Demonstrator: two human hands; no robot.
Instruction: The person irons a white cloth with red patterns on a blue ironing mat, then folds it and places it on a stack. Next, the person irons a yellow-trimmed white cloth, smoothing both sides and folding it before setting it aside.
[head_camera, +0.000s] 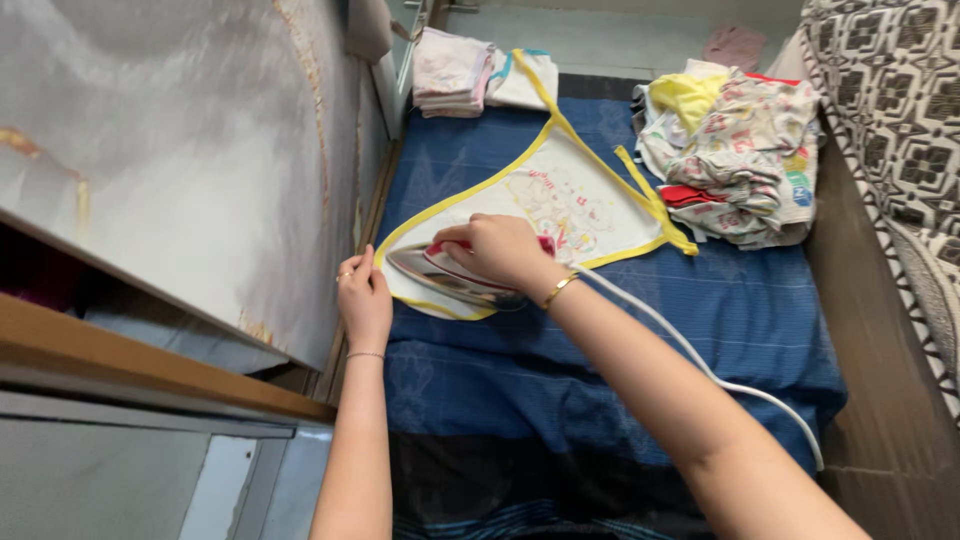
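A white bib-shaped cloth with yellow trim and a small print (560, 200) lies flat on a blue cloth-covered surface (760, 310). My right hand (500, 248) grips the handle of a red and white electric iron (445, 275), which rests on the near left corner of the cloth. My left hand (364, 298) presses the cloth's left edge down beside the iron's tip, fingers flat. The iron's white cord (700, 360) runs along my right forearm and off to the right.
A heap of crumpled printed clothes (735, 150) sits at the far right. Folded pale cloths (470, 72) are stacked at the far end. A grey metal cabinet side (180, 150) stands close on the left, a patterned cushion (890, 110) on the right.
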